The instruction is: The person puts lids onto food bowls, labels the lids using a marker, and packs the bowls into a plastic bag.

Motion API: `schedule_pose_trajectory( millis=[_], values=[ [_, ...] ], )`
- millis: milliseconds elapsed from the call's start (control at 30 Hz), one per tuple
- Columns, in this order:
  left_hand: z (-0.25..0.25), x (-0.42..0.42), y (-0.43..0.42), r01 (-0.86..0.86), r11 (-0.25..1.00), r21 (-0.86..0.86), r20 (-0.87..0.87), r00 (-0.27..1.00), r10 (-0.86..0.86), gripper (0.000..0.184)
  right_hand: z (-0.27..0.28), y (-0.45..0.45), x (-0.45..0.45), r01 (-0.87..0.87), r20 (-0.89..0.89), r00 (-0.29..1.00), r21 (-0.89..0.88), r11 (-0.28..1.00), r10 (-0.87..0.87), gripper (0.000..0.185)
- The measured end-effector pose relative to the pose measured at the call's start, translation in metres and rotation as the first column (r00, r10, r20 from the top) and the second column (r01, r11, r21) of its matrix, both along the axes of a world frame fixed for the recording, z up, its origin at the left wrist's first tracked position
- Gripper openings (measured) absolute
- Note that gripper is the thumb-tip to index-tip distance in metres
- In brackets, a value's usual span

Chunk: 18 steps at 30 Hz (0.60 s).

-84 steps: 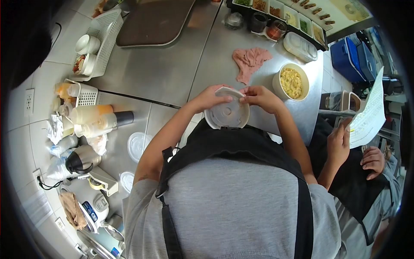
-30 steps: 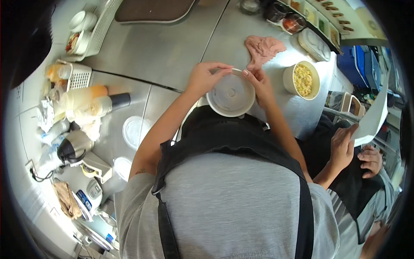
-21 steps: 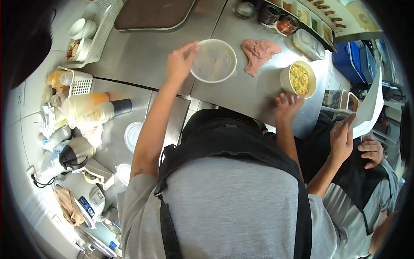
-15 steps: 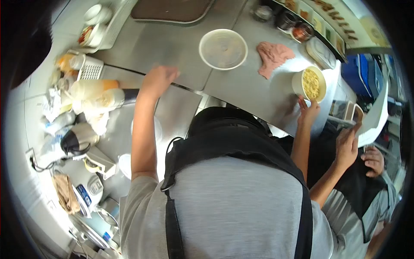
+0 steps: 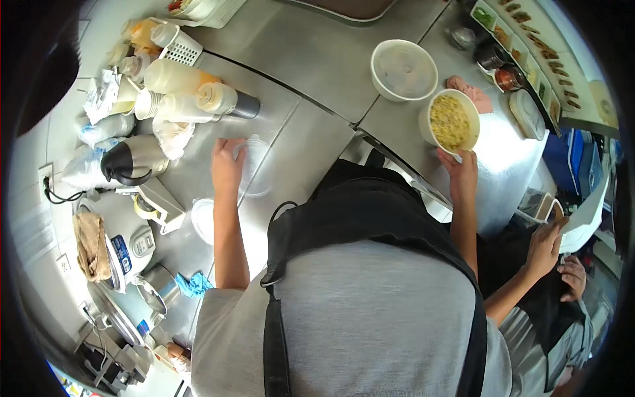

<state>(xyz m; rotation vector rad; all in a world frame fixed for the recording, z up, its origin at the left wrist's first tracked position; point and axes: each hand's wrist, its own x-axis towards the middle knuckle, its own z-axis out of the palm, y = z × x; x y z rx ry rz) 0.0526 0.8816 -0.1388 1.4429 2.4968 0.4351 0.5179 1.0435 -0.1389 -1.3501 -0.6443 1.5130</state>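
Note:
My right hand (image 5: 461,171) grips the base of a white round bowl (image 5: 423,127). The bowl is tilted so that its yellow, corn-like filling (image 5: 451,122) shows. My left hand (image 5: 228,160) is at the near left edge of a clear plastic lid (image 5: 256,173), fingers curled against its rim. Part of that lid is hard to see against the shiny metal. Beyond the bowl stands another white bowl (image 5: 403,69) covered by a translucent lid. A crumpled pink cloth (image 5: 475,92) lies beside it, partly behind the bowl I hold.
Squeeze bottles (image 5: 173,79) stand and lie at the left, with a metal jug (image 5: 147,157) nearby. Another lid (image 5: 204,220) lies by my left forearm. Topping trays (image 5: 503,33) line the far right. At my right, a co-worker's hand (image 5: 546,248) is near a white sheet-like object (image 5: 585,218).
My left hand has come back toward me, down to the clear lid. My right hand has brought the filled bowl leftward, close to the covered bowl. The view has shifted.

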Motion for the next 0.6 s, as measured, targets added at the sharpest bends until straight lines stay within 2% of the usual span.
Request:
schedule_pose_trajectory(
  millis=[100, 167, 200, 267, 300, 367, 400, 433, 500, 567, 600],
  values=[
    [0.000, -0.007, 0.007, 0.209, 0.976, 0.058, -0.275, 0.943, -0.186, 0.023, 0.006, -0.004, -0.014, 0.013, 0.019, 1.000, -0.008, 1.000, -0.013, 0.031],
    [0.009, 0.002, 0.017, 0.100, 0.991, 0.094, 0.060, 0.993, -0.106, 0.018, 0.015, -0.008, -0.016, 0.062, 0.018, 0.998, -0.022, 0.998, -0.061, 0.037],
    [0.017, 0.005, 0.021, 0.043, 0.995, 0.089, 0.225, 0.972, -0.063, 0.016, 0.014, -0.011, -0.011, 0.110, 0.082, 0.991, -0.035, 0.993, -0.107, 0.040],
    [0.063, 0.032, 0.035, 0.098, 0.981, 0.170, 0.426, 0.890, -0.163, 0.015, 0.007, -0.024, -0.003, 0.208, 0.206, 0.959, -0.058, 0.976, -0.193, 0.047],
    [0.087, 0.052, 0.044, 0.115, 0.971, 0.210, 0.517, 0.830, -0.210, 0.014, 0.011, -0.032, -0.004, 0.188, 0.267, 0.949, -0.053, 0.981, -0.167, 0.048],
    [0.121, 0.091, 0.059, 0.288, 0.834, 0.471, 0.307, 0.833, -0.461, 0.018, 0.016, -0.043, -0.005, -0.017, 0.119, 0.992, -0.151, 0.988, 0.035, 0.047],
    [0.131, 0.112, 0.069, 0.427, 0.711, 0.559, 0.184, 0.772, -0.609, 0.017, 0.018, -0.049, -0.008, -0.127, 0.034, 0.990, -0.186, 0.974, 0.136, 0.047],
    [0.138, 0.133, 0.081, 0.553, 0.557, 0.619, 0.045, 0.683, -0.729, 0.017, 0.038, -0.052, -0.027, -0.141, -0.046, 0.990, -0.156, 0.978, 0.135, 0.047],
    [0.144, 0.175, 0.099, 0.772, 0.281, 0.570, -0.122, 0.418, -0.900, 0.018, 0.092, -0.053, -0.070, -0.158, -0.201, 0.970, -0.086, 0.984, 0.138, 0.047],
    [0.135, 0.204, 0.111, 0.831, 0.130, 0.541, -0.119, 0.229, -0.966, 0.017, 0.076, -0.043, -0.058, -0.032, -0.266, 0.964, -0.001, 0.999, 0.031, 0.048],
    [0.126, 0.213, 0.116, 0.848, 0.091, 0.522, -0.173, 0.209, -0.962, 0.015, 0.070, -0.035, -0.051, 0.032, -0.301, 0.954, 0.039, 0.999, -0.018, 0.049]
  ],
)
